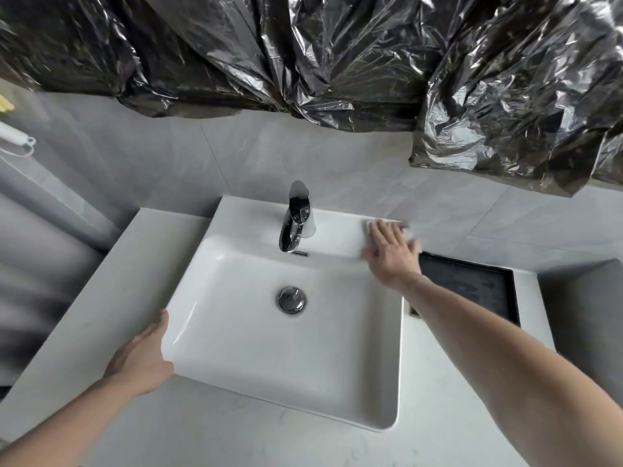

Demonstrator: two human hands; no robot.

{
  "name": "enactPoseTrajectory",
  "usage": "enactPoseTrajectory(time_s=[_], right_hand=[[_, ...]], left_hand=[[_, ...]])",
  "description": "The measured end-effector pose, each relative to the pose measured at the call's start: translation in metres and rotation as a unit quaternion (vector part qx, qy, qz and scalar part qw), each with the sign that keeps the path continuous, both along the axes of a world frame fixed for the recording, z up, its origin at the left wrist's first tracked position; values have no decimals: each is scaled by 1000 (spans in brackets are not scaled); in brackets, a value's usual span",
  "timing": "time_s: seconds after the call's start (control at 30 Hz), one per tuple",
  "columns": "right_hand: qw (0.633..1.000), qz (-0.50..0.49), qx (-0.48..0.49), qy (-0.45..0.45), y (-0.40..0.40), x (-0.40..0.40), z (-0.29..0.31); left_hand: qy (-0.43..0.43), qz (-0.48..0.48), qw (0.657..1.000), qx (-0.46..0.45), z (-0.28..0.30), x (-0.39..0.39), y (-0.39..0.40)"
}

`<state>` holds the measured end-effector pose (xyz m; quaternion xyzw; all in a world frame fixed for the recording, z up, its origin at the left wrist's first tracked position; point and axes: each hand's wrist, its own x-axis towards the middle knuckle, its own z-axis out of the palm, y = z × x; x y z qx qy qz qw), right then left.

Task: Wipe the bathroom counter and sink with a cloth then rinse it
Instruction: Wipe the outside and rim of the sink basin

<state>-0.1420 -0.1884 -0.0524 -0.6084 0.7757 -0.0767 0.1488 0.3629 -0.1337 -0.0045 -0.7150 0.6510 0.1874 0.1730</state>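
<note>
White sink (357,392) on pale counter (111,278), grey tiled wall (236,156), rt hand (391,251) flat on cloth (404,230)

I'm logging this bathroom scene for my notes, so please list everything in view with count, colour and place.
sink: one, white, set on the counter
faucet: one, chrome, on the sink's back ledge
drain: one, chrome, basin floor
cloth: one, white, back right sink corner
counter: one, light grey, around the sink
tray: one, black, right of the sink
plastic sheeting: black, crumpled, hanging above
left hand: rests on the sink's left edge
right hand: presses flat on the cloth
</note>
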Motion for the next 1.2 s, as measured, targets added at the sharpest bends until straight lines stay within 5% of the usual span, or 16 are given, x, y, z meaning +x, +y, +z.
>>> enactPoseTrajectory(time_s=[0.27,0.67,0.97,1.2], right_hand=[[993,-118,0,-6,-17,39,-7],[997,-4,-72,-10,-15,146,-21],[983,-119,-116,-79,-26,228,-30],[964,-196,-157,-91,-42,269,-21]], left_hand=[[25,-3,1000,9,5,7,-6],[118,11,992,-29,-9,17,-47],[270,109,954,-68,-50,27,-54],[279,116,944,-129,-50,19,-46]])
